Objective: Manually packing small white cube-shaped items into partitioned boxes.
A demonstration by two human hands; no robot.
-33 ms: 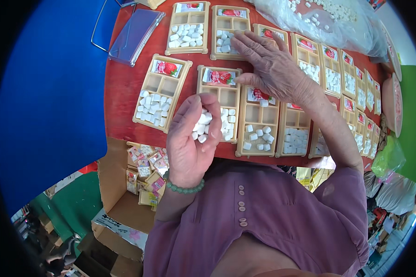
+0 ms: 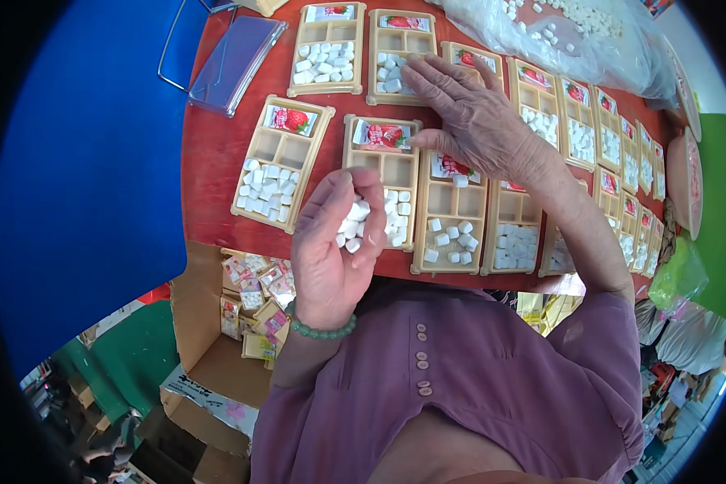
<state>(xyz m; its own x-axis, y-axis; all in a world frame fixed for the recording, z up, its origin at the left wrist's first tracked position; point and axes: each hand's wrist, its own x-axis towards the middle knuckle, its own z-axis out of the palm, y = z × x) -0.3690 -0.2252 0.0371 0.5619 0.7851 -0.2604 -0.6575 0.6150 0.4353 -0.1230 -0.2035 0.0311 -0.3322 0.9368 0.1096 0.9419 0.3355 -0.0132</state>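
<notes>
My left hand (image 2: 333, 234) is cupped around a small heap of white mini marshmallows (image 2: 355, 222), held over the near part of a beige divided tray (image 2: 349, 157). A strawberry-printed packet (image 2: 381, 135) lies in that tray's top compartment. Fingers stretched out, my right hand (image 2: 468, 113) reaches across to a far tray (image 2: 373, 48), its fingertips at the marshmallows (image 2: 390, 74) there. Whether they touch is hard to see. Beneath its wrist is another tray (image 2: 452, 214) with scattered marshmallows in its lower compartment. One single marshmallow (image 2: 460, 181) rests on that tray's packet.
More filled trays (image 2: 539, 121) run in two rows to the right on the red table (image 2: 210, 181). A clear plastic bag (image 2: 492, 28) with loose marshmallows lies at the back. A purple clear-sided case (image 2: 238, 64) sits back left. Below, a cardboard box (image 2: 198, 323) holds packaged sets.
</notes>
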